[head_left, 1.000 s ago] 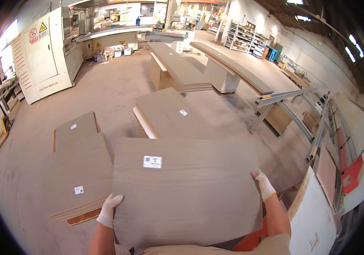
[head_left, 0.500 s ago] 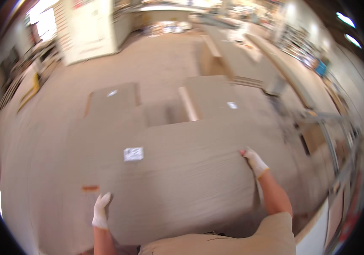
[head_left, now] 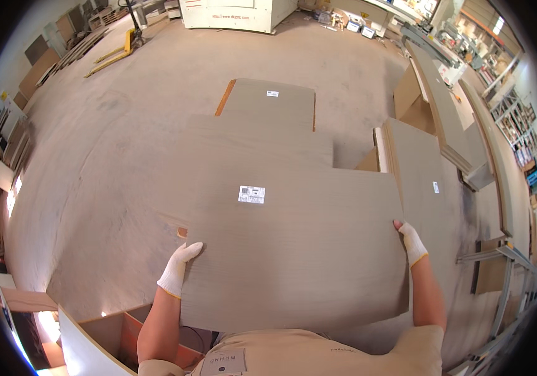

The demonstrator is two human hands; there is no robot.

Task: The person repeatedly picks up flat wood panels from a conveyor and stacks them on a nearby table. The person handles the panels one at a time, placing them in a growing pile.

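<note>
While the person looks down from above, a large rectangular board [head_left: 300,250] fills the near middle of the view, held roughly level in front of the body and above the concrete floor [head_left: 124,156]. Its upper face is a uniform grey-brown with a fine grain running left to right, its edges are straight and its corners square; a small white label with dark print [head_left: 251,194] sits near its far left part.

At the left edge of the board, the left hand [head_left: 177,269], in a white work glove, has its grip pressed together on the board: the fingers lie flat on the top face at the edge, and the thumb is not visible. Just left of it, low at the near left, an open box-like cabinet carcass with a reddish inside [head_left: 124,338] stands on the floor.

Beyond the held board, toward the far middle, a stack of like boards [head_left: 262,141] lies on the floor, the farther top sheet bearing its own small label and showing an orange edge on its left side.

At the right edge of the board, the right hand [head_left: 412,243], also gloved in white, clasps the edge, its fingers curled on the board.

Right of that hand, another pile of grey-brown boards [head_left: 419,169] lies near, and farther right long panels [head_left: 444,106] rest on supports, with metal racking [head_left: 506,276] at the right rim.
</note>
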